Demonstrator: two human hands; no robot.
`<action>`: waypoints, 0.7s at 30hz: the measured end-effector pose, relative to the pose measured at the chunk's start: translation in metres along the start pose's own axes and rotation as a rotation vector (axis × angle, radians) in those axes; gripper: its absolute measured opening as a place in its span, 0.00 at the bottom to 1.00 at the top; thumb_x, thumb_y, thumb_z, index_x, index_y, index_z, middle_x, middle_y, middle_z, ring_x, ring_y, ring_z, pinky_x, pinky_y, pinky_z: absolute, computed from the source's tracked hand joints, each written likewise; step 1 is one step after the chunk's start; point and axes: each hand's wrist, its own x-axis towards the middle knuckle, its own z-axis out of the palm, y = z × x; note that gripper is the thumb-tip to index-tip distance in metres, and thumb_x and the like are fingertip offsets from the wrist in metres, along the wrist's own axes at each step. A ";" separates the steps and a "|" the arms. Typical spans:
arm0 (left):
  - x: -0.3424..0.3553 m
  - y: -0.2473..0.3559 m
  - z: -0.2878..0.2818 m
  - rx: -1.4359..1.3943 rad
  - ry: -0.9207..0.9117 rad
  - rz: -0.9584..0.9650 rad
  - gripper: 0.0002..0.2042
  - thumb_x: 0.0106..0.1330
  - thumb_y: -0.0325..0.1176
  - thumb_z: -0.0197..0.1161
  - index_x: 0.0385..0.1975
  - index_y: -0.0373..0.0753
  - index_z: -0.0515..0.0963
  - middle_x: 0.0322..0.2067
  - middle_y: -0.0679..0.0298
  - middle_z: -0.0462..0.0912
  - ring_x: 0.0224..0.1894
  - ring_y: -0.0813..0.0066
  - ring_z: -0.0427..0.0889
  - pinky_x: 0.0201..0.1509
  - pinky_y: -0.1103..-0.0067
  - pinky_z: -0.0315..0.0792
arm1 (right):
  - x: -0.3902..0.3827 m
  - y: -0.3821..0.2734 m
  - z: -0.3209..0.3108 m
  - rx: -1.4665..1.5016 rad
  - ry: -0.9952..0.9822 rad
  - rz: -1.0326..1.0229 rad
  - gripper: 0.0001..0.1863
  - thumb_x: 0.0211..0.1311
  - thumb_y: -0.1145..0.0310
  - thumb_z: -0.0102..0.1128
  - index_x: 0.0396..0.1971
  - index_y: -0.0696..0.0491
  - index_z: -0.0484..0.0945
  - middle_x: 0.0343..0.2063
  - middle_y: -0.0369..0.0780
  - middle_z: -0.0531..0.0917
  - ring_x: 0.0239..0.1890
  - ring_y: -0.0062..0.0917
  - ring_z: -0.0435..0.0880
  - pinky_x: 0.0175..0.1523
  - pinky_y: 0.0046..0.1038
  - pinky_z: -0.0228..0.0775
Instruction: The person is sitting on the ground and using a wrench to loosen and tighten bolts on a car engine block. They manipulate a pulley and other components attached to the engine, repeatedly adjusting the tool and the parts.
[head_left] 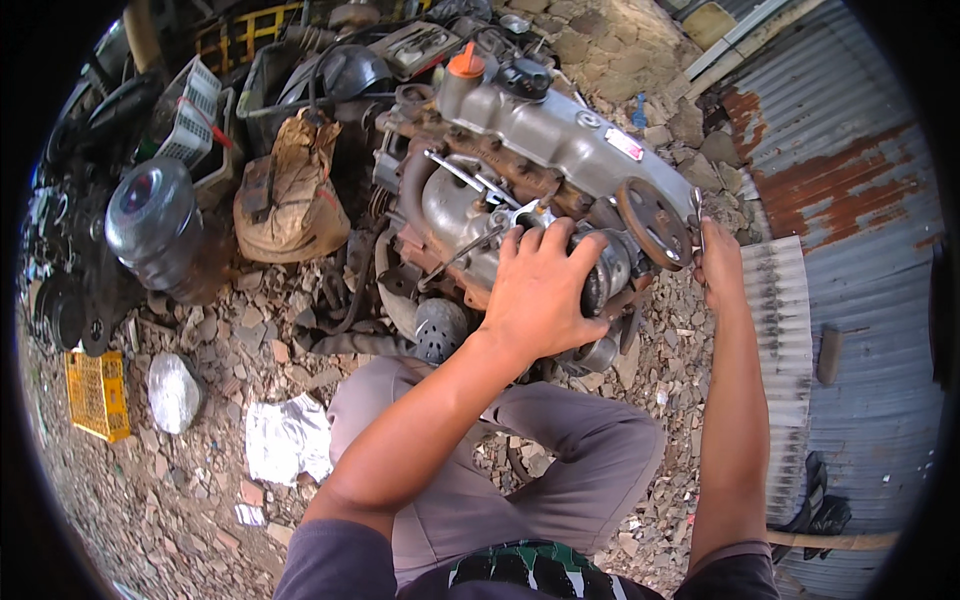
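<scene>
The fingers [545, 245] of my left hand [540, 295] are spread wide and lie flat over the round grey metal alternator [605, 275] at the front of the engine; they press on it and do not close around it. My right hand [718, 262] is closed on a thin metal tool [697, 222], which stands just beside the rusty round pulley wheel [655, 222]. I judge that I am working on a fastening near this pulley while the left hand keeps the alternator steady. The next move calls for a firm grip and a careful turn of the tool, I think. Farther away, the old grey engine block [540, 140] lies tilted on the rubble ground [200, 480], with an orange cap [466, 64] on top.
</scene>
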 end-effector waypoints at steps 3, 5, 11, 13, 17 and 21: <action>-0.001 -0.003 0.002 0.005 0.019 -0.001 0.40 0.42 0.46 0.75 0.60 0.46 0.70 0.58 0.49 0.70 0.61 0.48 0.70 0.70 0.56 0.57 | -0.029 -0.007 -0.013 -0.086 -0.055 -0.132 0.19 0.71 0.65 0.58 0.57 0.56 0.78 0.23 0.30 0.76 0.20 0.12 0.68 0.21 0.15 0.56; -0.001 -0.001 0.001 -0.002 0.022 0.004 0.39 0.43 0.46 0.75 0.60 0.47 0.70 0.58 0.49 0.70 0.62 0.48 0.69 0.70 0.56 0.57 | -0.044 -0.008 -0.024 -0.276 -0.092 -0.235 0.19 0.69 0.66 0.59 0.55 0.59 0.79 0.31 0.36 0.82 0.30 0.19 0.77 0.36 0.22 0.68; 0.000 0.004 -0.002 0.012 -0.006 -0.024 0.39 0.43 0.45 0.75 0.60 0.47 0.69 0.59 0.49 0.69 0.61 0.45 0.68 0.68 0.56 0.59 | -0.059 -0.023 -0.020 -0.392 -0.100 -0.249 0.16 0.66 0.65 0.62 0.49 0.58 0.83 0.43 0.47 0.87 0.46 0.33 0.85 0.54 0.32 0.72; 0.000 0.005 -0.002 -0.004 -0.007 -0.018 0.40 0.42 0.45 0.75 0.60 0.46 0.69 0.59 0.49 0.69 0.61 0.44 0.68 0.68 0.56 0.59 | -0.061 -0.033 -0.018 -0.460 -0.095 -0.232 0.17 0.66 0.64 0.62 0.49 0.58 0.83 0.43 0.49 0.87 0.48 0.36 0.86 0.55 0.33 0.72; -0.001 0.003 -0.004 0.019 -0.005 -0.027 0.40 0.41 0.45 0.75 0.60 0.46 0.69 0.60 0.50 0.69 0.62 0.44 0.68 0.68 0.56 0.59 | -0.075 -0.061 -0.003 -0.603 -0.085 -0.267 0.17 0.65 0.64 0.62 0.49 0.57 0.83 0.45 0.54 0.85 0.51 0.45 0.84 0.56 0.38 0.72; -0.001 0.004 -0.003 0.009 -0.016 -0.020 0.41 0.42 0.45 0.75 0.61 0.46 0.69 0.60 0.50 0.68 0.62 0.44 0.67 0.69 0.56 0.59 | -0.078 -0.062 -0.004 -0.659 -0.050 -0.280 0.17 0.65 0.64 0.61 0.50 0.57 0.82 0.44 0.55 0.84 0.51 0.48 0.83 0.56 0.39 0.72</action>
